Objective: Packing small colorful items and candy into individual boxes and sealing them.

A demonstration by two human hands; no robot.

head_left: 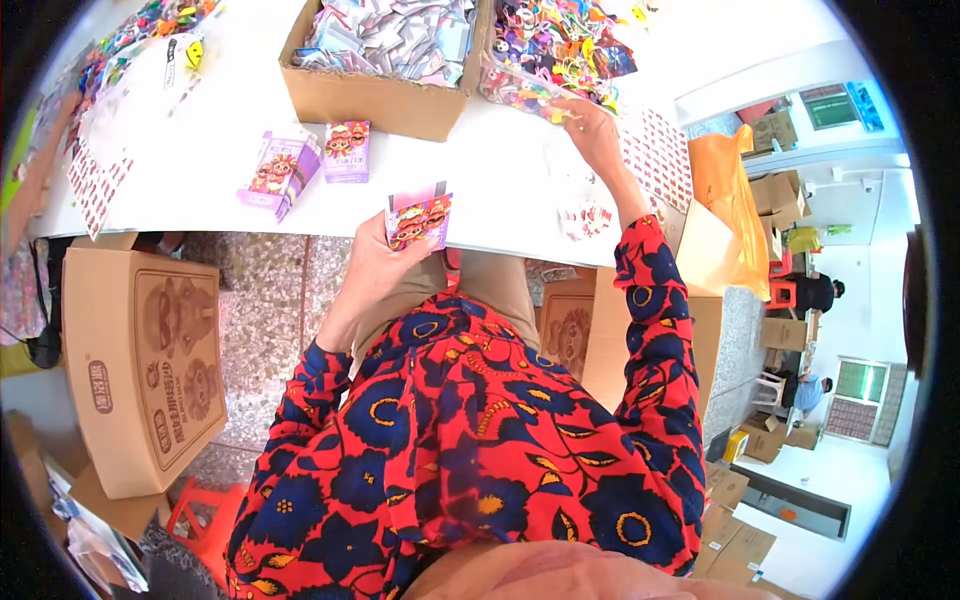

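Observation:
My left hand (372, 262) is closed around a small purple and red printed box (418, 222), held upright at the table's front edge with a flap standing up at its top. My right hand (592, 130) reaches forward to the near corner of a clear plastic bin (515, 98). Its fingers are pinched together there; what they hold, if anything, is too small to make out. Colourful little trinkets (560, 40) heap up in the bin. Two groups of similar purple boxes, a neat stack (346, 165) and a leaning pile (275, 175), stand left of my left hand.
Behind the stacks, an open cardboard carton (370, 105) brims with flat packets (395, 40). Sticker sheets lie at right (655, 150) and left (97, 190), with loose stickers (585, 218) near my right forearm. An orange bag (730, 210) hangs at right; a large carton (140, 370) stands left.

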